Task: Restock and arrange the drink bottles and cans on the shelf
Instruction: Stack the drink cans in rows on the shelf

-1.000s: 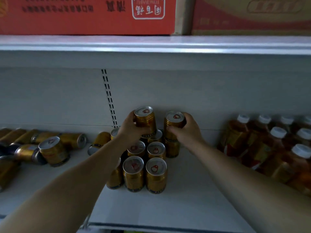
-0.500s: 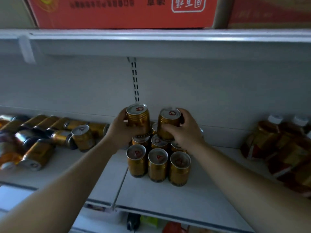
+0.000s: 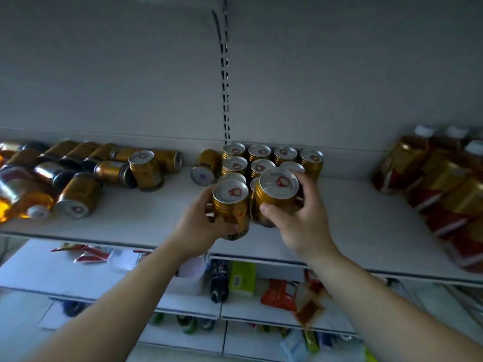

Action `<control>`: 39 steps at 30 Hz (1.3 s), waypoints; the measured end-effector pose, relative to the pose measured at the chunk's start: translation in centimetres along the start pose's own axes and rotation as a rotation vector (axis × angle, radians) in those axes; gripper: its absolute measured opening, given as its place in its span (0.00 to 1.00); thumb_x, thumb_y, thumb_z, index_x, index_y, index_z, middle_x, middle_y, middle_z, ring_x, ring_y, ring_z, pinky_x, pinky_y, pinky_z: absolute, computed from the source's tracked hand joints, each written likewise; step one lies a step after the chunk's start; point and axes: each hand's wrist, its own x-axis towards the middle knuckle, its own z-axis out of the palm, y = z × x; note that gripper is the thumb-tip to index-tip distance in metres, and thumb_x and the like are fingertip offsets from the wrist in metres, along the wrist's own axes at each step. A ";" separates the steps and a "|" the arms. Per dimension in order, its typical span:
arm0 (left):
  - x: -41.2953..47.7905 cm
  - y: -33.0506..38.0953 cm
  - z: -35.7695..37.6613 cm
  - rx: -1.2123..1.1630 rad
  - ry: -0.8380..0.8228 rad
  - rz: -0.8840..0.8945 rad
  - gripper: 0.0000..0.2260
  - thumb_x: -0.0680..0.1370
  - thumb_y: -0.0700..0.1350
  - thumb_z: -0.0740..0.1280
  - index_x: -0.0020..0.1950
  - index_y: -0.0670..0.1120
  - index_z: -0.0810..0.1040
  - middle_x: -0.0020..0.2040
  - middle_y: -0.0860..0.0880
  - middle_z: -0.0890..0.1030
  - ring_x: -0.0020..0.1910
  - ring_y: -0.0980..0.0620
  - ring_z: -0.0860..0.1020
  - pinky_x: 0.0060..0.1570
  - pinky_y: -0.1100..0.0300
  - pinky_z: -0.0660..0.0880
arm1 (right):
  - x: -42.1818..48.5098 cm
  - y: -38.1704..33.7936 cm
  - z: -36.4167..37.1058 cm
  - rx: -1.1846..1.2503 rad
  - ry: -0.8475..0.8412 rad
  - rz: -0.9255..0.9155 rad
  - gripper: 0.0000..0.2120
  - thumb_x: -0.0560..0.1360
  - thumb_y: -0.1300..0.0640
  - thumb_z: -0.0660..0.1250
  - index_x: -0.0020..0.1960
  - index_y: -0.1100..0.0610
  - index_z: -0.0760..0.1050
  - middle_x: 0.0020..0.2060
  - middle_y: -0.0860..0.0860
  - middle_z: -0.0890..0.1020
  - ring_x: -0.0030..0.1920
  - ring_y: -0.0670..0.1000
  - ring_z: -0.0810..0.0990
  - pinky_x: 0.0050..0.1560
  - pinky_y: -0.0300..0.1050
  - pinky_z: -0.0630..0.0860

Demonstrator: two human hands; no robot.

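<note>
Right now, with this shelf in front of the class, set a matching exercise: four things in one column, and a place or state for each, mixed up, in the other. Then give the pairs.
Things
1. left hand
2. bottles
3. fallen cans
4. can block

Places or states
A. far right of the shelf
B. upright in rows, mid-shelf
C. on their sides, left part of the shelf
D. grips a can

Pairs: 1-D, 2-A, 3-C, 4-B
</note>
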 end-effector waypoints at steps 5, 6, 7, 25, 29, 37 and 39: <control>-0.7 -2.3 0.7 -0.003 -0.037 -0.003 0.33 0.64 0.35 0.77 0.60 0.59 0.69 0.53 0.58 0.78 0.50 0.66 0.76 0.43 0.69 0.74 | -2.6 2.1 0.1 -0.122 -0.080 0.079 0.28 0.59 0.44 0.74 0.55 0.29 0.69 0.55 0.40 0.78 0.57 0.41 0.77 0.59 0.44 0.74; -0.8 -2.7 0.8 0.001 -0.039 -0.010 0.33 0.64 0.34 0.77 0.59 0.60 0.69 0.53 0.59 0.78 0.50 0.65 0.76 0.43 0.69 0.74 | -3.1 2.9 0.2 -0.131 -0.092 0.115 0.27 0.60 0.45 0.75 0.54 0.27 0.69 0.54 0.40 0.78 0.57 0.41 0.77 0.59 0.46 0.75; -0.8 -3.1 0.9 -0.002 -0.032 -0.015 0.33 0.64 0.34 0.77 0.59 0.59 0.69 0.53 0.59 0.77 0.50 0.65 0.76 0.44 0.68 0.74 | -3.4 3.7 0.3 -0.145 -0.091 0.149 0.27 0.62 0.47 0.76 0.54 0.29 0.69 0.55 0.40 0.78 0.57 0.42 0.77 0.60 0.48 0.75; 4.6 -0.8 -7.8 0.422 0.054 -0.170 0.31 0.72 0.53 0.72 0.71 0.50 0.63 0.66 0.49 0.71 0.63 0.49 0.70 0.65 0.49 0.67 | 6.5 -0.6 3.2 -0.632 -0.272 -0.014 0.36 0.69 0.36 0.67 0.71 0.51 0.65 0.68 0.51 0.70 0.68 0.53 0.67 0.59 0.44 0.64; 5.2 -0.2 -11.5 0.663 0.050 -0.201 0.24 0.73 0.49 0.71 0.67 0.45 0.70 0.62 0.42 0.75 0.59 0.44 0.74 0.60 0.51 0.71 | 9.1 -1.9 6.5 -0.749 -0.424 0.026 0.33 0.70 0.37 0.67 0.69 0.53 0.68 0.66 0.53 0.73 0.63 0.56 0.73 0.49 0.45 0.68; 8.5 -4.2 -17.7 0.755 0.198 -0.262 0.35 0.69 0.58 0.71 0.72 0.52 0.65 0.67 0.43 0.71 0.66 0.41 0.69 0.63 0.49 0.68 | 12.9 -0.1 16.6 -0.982 -0.492 0.101 0.34 0.73 0.39 0.66 0.69 0.59 0.64 0.65 0.61 0.71 0.63 0.62 0.72 0.54 0.48 0.70; 10.2 -5.2 -18.6 0.792 0.212 -0.222 0.33 0.69 0.59 0.70 0.71 0.52 0.66 0.67 0.45 0.71 0.66 0.43 0.68 0.63 0.49 0.67 | 13.8 1.3 19.0 -1.104 -0.504 0.128 0.35 0.75 0.41 0.64 0.73 0.61 0.58 0.67 0.64 0.68 0.65 0.64 0.69 0.58 0.50 0.69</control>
